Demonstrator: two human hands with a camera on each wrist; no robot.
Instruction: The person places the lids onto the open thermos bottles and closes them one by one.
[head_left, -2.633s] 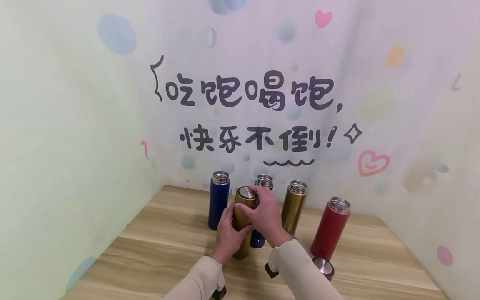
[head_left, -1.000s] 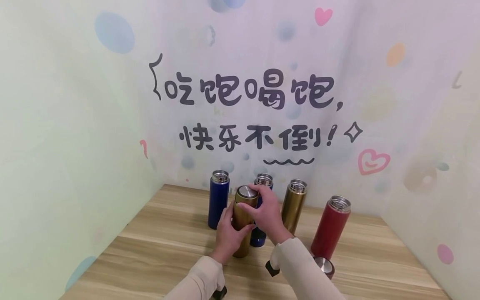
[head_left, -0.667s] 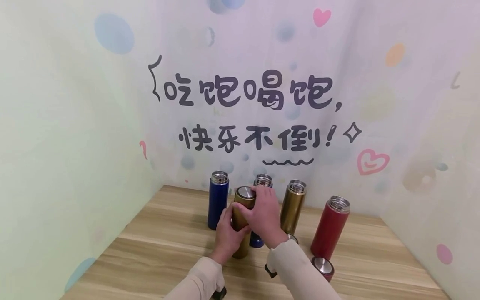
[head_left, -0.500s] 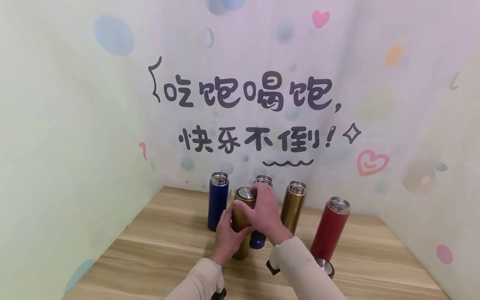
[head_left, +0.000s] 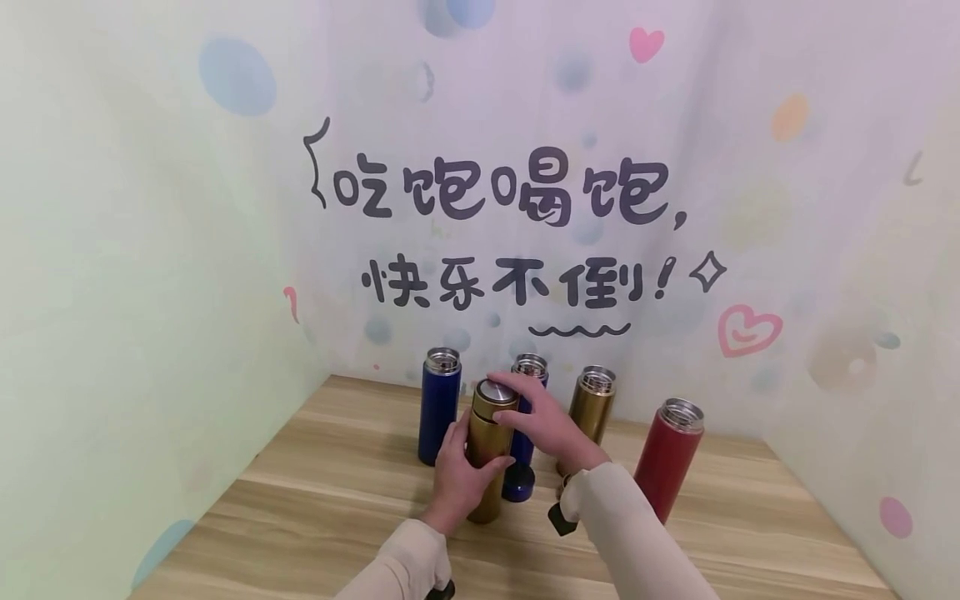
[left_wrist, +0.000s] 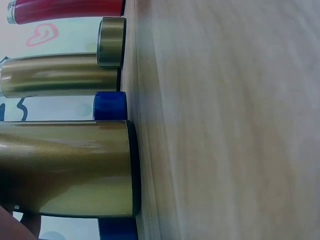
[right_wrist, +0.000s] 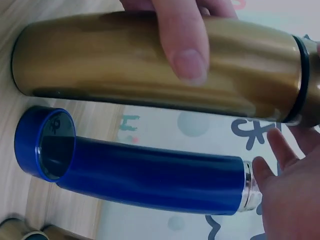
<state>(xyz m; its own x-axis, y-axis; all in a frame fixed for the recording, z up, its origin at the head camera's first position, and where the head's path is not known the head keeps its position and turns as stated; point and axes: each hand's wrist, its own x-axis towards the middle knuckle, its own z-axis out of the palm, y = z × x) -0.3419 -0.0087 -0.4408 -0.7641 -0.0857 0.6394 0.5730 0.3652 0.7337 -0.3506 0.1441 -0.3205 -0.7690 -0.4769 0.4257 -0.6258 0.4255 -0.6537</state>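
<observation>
Held bottle [head_left: 490, 440]: upright, lid [head_left: 496, 392] uppermost
Your left grip [head_left: 461, 477]: clasping its body
Your right grip [head_left: 549, 422]: nearer the lid, pinching it

The right hand [head_left: 546, 421] has turned on the gold lid [head_left: 489, 408], its sleeve [head_left: 637, 533] now hiding the red cap.

Head view: from above, facing forward and down, farthest back; takes in wooden table [head_left: 300, 483] and printed backdrop [head_left: 150, 208]. Left wrist view: close, low over the table (image turned sideways, table at right), facing the front gold bottle [left_wrist: 70, 167]. Right wrist view: close, also sideways, table at left. Shared by all three: front gold bottle, part of the backdrop.
</observation>
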